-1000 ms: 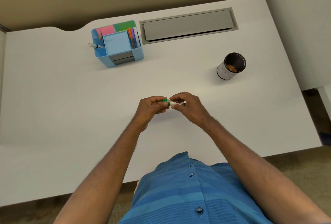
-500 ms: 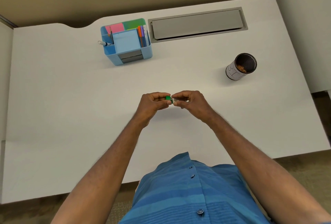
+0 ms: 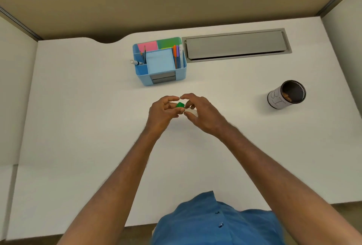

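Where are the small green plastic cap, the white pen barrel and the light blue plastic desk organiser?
small green plastic cap [image 3: 180,105]: head view, on its green top.
white pen barrel [image 3: 193,111]: head view, on its short visible stretch.
light blue plastic desk organiser [image 3: 180,75]: head view, on its front wall.

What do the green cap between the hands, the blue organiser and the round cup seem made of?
Small green cap, pinched by the left hand: probably plastic, evenly bright. Its white tube, in the right hand: mostly hidden. Blue compartmented desk organiser: moulded plastic, thin even walls, matte. Round cup with white printed wall: unclear, dark ridged rim suggests metal or card.
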The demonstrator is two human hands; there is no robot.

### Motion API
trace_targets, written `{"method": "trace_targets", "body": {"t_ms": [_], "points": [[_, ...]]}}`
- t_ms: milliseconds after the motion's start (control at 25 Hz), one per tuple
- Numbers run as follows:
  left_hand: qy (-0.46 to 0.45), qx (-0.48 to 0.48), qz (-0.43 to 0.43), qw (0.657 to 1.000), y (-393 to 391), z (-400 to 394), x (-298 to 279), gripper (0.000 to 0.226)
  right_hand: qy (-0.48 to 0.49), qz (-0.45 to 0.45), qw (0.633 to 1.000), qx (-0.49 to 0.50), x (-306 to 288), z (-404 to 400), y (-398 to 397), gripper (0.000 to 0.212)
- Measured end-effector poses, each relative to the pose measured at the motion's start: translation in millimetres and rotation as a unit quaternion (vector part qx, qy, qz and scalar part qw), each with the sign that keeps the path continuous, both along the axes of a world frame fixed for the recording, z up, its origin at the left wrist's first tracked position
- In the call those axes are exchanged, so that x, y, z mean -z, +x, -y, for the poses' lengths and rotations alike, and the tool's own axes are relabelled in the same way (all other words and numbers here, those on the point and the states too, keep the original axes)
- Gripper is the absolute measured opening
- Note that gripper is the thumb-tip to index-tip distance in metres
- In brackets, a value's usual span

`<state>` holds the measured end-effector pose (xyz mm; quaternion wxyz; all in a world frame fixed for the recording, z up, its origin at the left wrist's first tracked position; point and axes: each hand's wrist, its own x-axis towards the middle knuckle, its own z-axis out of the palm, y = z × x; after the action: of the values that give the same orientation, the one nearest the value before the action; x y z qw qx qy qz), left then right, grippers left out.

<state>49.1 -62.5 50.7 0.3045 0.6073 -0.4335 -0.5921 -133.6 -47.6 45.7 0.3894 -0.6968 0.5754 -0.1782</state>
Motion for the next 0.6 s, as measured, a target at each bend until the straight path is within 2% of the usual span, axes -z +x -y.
{"method": "trace_targets", "body": {"t_ms": [120, 360, 600], "points": [[-0.029, -0.068, 0.02, 0.997, 19.9, 33.3, -4.8, 0.032, -0.053, 0.002, 0.998, -0.018, -11.8, 47.3, 32.1, 0.048], [-0.013, -0.239, 0.1, 0.966, 70.4, 94.3, 16.5, 0.029, -0.109, 0.086, 0.988, 0.062, -26.1, 130.7, 90.5, 0.038], [0.016, -0.264, 0.116, 0.957, 81.0, 129.2, 36.6, 0.028, -0.103, 0.072, 0.99, 0.058, -8.7, 162.4, 125.9, 0.029]]}}
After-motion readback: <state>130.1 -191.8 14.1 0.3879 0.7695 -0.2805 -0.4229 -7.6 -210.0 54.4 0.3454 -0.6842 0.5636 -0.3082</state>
